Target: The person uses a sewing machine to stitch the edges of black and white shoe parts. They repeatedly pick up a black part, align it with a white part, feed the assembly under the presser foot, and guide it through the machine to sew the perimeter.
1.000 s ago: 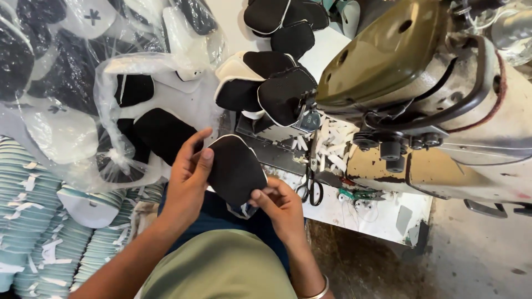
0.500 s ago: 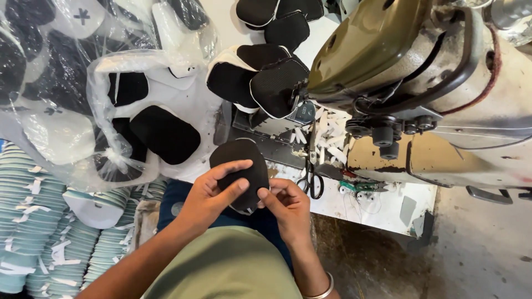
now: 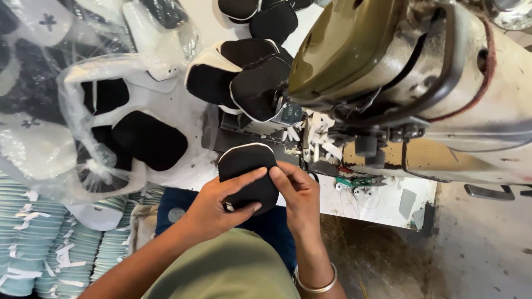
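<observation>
A worn white work table (image 3: 382,202) carries a heavy olive-green sewing machine (image 3: 399,72), stitched black fabric pieces with white edges (image 3: 244,77), and small teal-handled snips (image 3: 354,181).

I see my left hand (image 3: 219,207) and right hand (image 3: 299,194) pinching a black mesh shoe-upper piece (image 3: 246,171) with white edging, just before the olive sewing machine (image 3: 388,72), with stitched black pieces (image 3: 249,77) piled behind.

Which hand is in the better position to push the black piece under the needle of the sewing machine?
Probably the right hand. It pinches the right edge of the black fabric piece, on the side nearest the sewing machine and its needle area. The left hand grips the piece from below, farther from the machine.
</observation>
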